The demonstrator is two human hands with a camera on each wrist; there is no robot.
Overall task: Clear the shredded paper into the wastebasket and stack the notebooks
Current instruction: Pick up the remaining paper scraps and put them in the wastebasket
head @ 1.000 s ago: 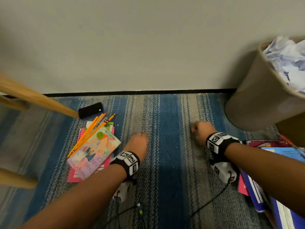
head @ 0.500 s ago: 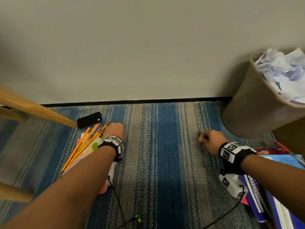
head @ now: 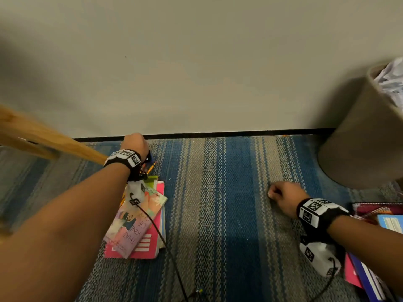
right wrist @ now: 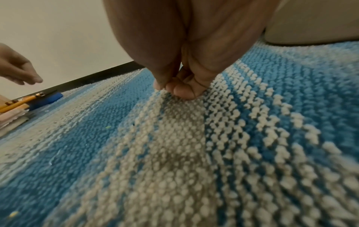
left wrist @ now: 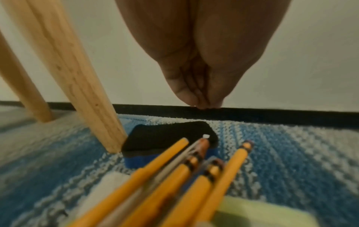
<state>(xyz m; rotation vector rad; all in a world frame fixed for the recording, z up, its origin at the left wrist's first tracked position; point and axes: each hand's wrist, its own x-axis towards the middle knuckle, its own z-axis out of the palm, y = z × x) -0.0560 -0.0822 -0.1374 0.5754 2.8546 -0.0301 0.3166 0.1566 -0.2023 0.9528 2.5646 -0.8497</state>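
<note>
Your wastebasket [head: 357, 149] stands tan and round at the far right against the wall, heaped with crumpled white shredded paper [head: 390, 83]. Your right hand [head: 283, 198] rests well short of it on the striped rug [head: 218, 214], fingers curled tight, holding nothing visible. Your notebooks [head: 150, 243], pink covers under a pastel book, lie on the rug beneath your left forearm, yellow pencils [left wrist: 174, 181] on top. Your left hand [head: 135, 142] hovers beyond them, fingertips bunched together above the black-and-blue eraser [left wrist: 167, 138] beside the wooden leg [left wrist: 77, 86]. More notebooks [head: 375, 212] lie under your right forearm.
</note>
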